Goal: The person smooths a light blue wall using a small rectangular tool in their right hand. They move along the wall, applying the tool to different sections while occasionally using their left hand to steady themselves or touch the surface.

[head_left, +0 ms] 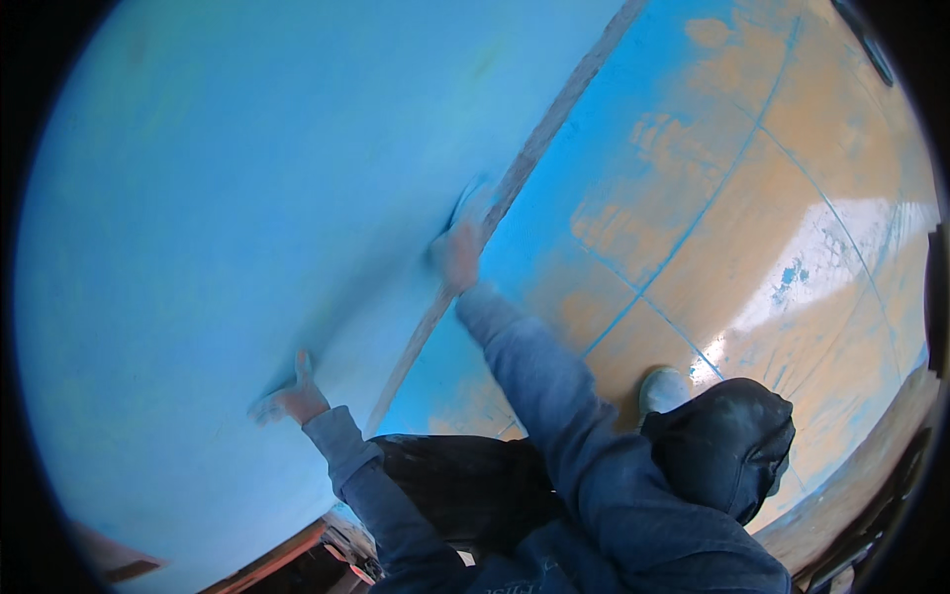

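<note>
A broad light-blue surface [218,218], like a painted board or wall, fills the left side. My left hand [295,400] lies against it low down, thumb up and fingers spread, holding nothing. Farther up, close to the surface's grey edge, my right hand [457,255] presses on it, blurred by motion. Under its fingers shows a thin flat piece [473,200] with a dark curved rim, dusted blue; its exact kind cannot be made out. Both forearms wear dark blue sleeves.
Right of the grey edge strip [554,114] spreads a tan tiled floor [633,223] coated with blue dust, thickest along the strip. My bent knees in dark trousers [717,445] and a dusty shoe [663,391] are below. Reddish-brown items [287,554] sit at the bottom left.
</note>
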Demonstrator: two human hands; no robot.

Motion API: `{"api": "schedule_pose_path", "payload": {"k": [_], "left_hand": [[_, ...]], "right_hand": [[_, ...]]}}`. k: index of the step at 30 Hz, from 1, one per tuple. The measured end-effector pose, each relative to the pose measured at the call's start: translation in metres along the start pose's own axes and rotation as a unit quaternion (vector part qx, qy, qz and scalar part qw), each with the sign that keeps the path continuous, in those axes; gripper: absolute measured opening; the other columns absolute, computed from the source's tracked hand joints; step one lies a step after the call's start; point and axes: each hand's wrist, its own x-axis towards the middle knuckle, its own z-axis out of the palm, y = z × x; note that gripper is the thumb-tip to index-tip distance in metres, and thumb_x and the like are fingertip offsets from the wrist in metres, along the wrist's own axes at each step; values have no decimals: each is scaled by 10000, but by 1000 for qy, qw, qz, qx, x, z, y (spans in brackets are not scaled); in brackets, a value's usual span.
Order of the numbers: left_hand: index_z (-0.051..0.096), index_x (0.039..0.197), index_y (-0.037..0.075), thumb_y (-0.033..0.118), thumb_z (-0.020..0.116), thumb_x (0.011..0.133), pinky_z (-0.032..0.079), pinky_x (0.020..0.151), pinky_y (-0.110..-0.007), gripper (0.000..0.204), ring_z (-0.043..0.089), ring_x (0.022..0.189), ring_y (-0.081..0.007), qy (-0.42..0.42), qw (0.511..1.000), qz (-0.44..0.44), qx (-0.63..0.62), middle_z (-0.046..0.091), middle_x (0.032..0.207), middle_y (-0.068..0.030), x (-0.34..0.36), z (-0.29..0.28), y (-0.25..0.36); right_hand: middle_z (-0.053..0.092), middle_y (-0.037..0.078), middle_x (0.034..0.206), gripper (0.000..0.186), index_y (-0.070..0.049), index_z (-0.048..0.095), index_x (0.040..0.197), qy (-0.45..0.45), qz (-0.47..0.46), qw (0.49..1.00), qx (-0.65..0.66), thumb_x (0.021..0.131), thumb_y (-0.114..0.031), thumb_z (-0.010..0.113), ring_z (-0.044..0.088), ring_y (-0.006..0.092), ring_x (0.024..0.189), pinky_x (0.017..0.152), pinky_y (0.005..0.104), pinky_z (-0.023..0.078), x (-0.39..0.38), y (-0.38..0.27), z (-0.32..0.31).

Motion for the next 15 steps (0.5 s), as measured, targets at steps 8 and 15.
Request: {"api": "schedule_pose_path", "payload": {"k": [8,15], "left_hand": [[-247,1225,-175,528,771,568,-25,1062,-472,1401,-192,1290,-410,88,991,-37,96,-211,1318,-396,-7,13,6],[-195,1238,-192,505,789,557,76,1063,-463,1385,-97,1301,-423,59,988,-55,131,-185,1320,-406,9,8,-6]], "right_hand": [[428,272,1196,522,60,427,1202,15,-32,976,-217,708,-71,531,409,405,1128,946,495,313,59,-49,-72],[427,273,1176,539,64,343,1243,-34,4,992,-117,738,-59,489,406,398,1129,944,440,334,45,-38,-51]]}}
